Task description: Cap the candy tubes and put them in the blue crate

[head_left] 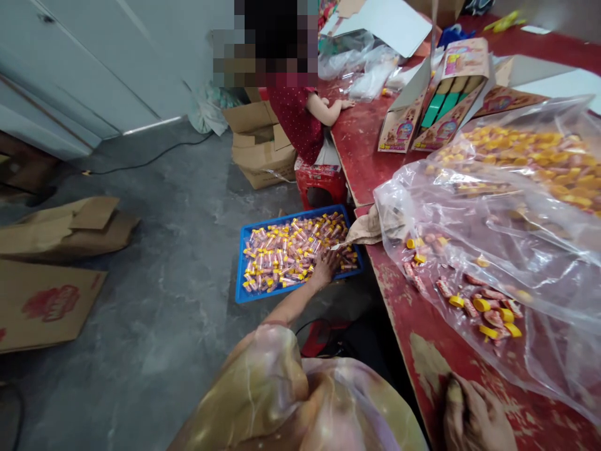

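My left hand point(325, 266) reaches down to the right end of a blue tray point(240, 285). Its fingers are stretched out over the tubes and touch them. Small clear tubes with yellow caps and pinkish contents point(282, 254) fill the tray, lying in a jumble. Near the table's front edge rests my right hand point(483, 413), its fingers curled and no object visible in them. Ahead of it, pink-and-white wrapped pieces point(493, 318) and yellow caps point(481, 305) lie on or under a clear plastic sheet point(521, 250).
A person in a dark red dotted top point(293, 116) sits on a red stool point(319, 181) beyond the tray. Printed display boxes point(446, 122) stand on the red table point(399, 300). Cardboard boxes point(47, 307) lie at left. A beige cloth point(370, 228) hangs over the table edge.
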Available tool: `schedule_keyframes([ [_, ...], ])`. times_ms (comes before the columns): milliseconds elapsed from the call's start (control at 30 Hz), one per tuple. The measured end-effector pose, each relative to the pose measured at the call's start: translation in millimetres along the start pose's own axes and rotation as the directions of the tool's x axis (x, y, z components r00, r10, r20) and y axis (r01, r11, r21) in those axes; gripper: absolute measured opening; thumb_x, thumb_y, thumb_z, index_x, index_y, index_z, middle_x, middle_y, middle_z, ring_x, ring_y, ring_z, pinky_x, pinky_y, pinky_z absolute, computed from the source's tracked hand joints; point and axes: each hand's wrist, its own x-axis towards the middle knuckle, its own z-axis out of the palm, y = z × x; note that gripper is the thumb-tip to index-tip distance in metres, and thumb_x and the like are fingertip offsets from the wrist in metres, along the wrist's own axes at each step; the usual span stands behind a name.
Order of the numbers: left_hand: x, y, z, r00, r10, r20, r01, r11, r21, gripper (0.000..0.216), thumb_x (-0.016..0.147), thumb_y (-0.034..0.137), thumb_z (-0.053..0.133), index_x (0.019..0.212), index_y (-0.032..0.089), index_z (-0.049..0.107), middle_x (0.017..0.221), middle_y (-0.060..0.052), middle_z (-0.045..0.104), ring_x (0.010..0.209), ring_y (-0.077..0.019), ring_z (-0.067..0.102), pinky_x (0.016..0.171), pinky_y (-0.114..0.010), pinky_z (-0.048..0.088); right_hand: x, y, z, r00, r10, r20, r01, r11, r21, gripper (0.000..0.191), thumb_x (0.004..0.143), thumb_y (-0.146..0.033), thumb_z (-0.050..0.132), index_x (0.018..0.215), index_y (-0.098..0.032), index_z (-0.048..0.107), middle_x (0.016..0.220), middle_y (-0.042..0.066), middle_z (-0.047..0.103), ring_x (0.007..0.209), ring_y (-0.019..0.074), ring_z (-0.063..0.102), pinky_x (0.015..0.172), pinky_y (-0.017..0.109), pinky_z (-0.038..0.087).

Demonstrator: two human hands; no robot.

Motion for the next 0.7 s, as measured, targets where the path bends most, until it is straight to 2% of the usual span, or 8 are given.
schedule_keyframes([
  [133,-5.7,4.4,-1.5,1.0,-0.007,-0.029,0.006,0.999,-0.036,0.054,0.09,0.024,0.04,0.142,0.01,0.036,0.152,-0.017,0.027,0.141,-0.0334,0.019,0.111,-0.061,0.007,13.4,-18.7,-4.5,0.994,-0.035,-0.104,0.025,0.995,-0.095,0.024,0.088,-0.031,0.055,0.096,-0.012,0.069,0.091,0.013,0.063,0.076,0.0196,0.058,0.067,0.031,0.044],
  [267,-11.6,19.2,-12.3,0.994,0.006,-0.109,-0.015,0.996,-0.083,0.049,0.088,0.017,0.035,0.136,0.007,0.043,0.146,-0.02,0.037,0.138,-0.0327,0.028,0.112,-0.058,0.011,26.9,-41.8,-12.8,0.991,0.002,-0.134,-0.024,0.987,-0.162,0.026,0.093,-0.029,0.048,0.096,-0.011,0.066,0.091,0.011,0.062,0.079,0.0183,0.057,0.073,0.03,0.045],
  [367,-16.7,35.5,-26.4,0.977,0.049,-0.206,-0.075,0.989,-0.124,0.044,0.086,0.015,0.034,0.125,0.009,0.053,0.131,-0.02,0.053,0.129,-0.0317,0.04,0.109,-0.055,0.023,32.8,-50.4,-14.0,0.99,0.065,-0.129,-0.084,0.985,-0.148,0.029,0.096,-0.031,0.042,0.101,-0.012,0.063,0.093,0.01,0.062,0.083,0.0183,0.056,0.077,0.031,0.044],
  [433,-22.7,48.8,-38.7,0.956,0.08,-0.282,-0.126,0.981,-0.148,0.037,0.088,0.016,0.031,0.11,0.013,0.061,0.107,-0.018,0.064,0.11,-0.0291,0.055,0.099,-0.05,0.037,33.6,-51.4,-13.3,0.985,0.087,-0.148,-0.106,0.986,-0.129,0.027,0.096,-0.028,0.043,0.105,-0.01,0.061,0.094,0.01,0.062,0.085,0.0183,0.056,0.078,0.031,0.044],
  [500,-31.6,64.6,-54.3,0.927,0.116,-0.355,-0.185,0.968,-0.167,0.035,0.091,0.02,0.029,0.096,0.016,0.063,0.084,-0.013,0.065,0.086,-0.025,0.061,0.084,-0.043,0.045,32.7,-50.9,-13.0,0.979,0.102,-0.178,-0.12,0.989,-0.091,0.025,0.095,-0.023,0.044,0.109,-0.009,0.058,0.095,0.011,0.062,0.086,0.0178,0.056,0.079,0.031,0.044],
  [600,-46.2,93.9,-85.5,0.875,0.177,-0.451,-0.282,0.943,-0.178,0.031,0.094,0.025,0.031,0.091,0.02,0.062,0.073,-0.008,0.062,0.072,-0.0206,0.059,0.073,-0.037,0.047,30.7,-50.3,-14.3,0.968,0.123,-0.221,-0.134,0.991,-0.032,0.022,0.094,-0.018,0.044,0.11,-0.01,0.056,0.092,0.009,0.063,0.084,0.0162,0.057,0.077,0.029,0.045],
  [633,-50.0,105.3,-97.9,0.844,0.2,-0.498,-0.329,0.926,-0.186,0.027,0.094,0.025,0.034,0.093,0.02,0.061,0.073,-0.007,0.062,0.071,-0.0197,0.059,0.073,-0.036,0.047,30.4,-50.2,-15.0,0.965,0.127,-0.23,-0.134,0.991,-0.015,0.021,0.094,-0.017,0.044,0.11,-0.01,0.056,0.09,0.008,0.063,0.081,0.0156,0.057,0.076,0.028,0.045],
  [700,-54.3,130.3,-123.2,0.743,0.254,-0.619,-0.466,0.86,-0.207,0.018,0.092,0.02,0.042,0.1,0.021,0.058,0.074,-0.005,0.06,0.072,-0.0176,0.058,0.074,-0.034,0.048,30.0,-49.6,-16.6,0.961,0.123,-0.246,-0.123,0.992,0.017,0.019,0.093,-0.015,0.045,0.107,-0.011,0.057,0.086,0.007,0.064,0.077,0.0147,0.057,0.073,0.027,0.045],
])
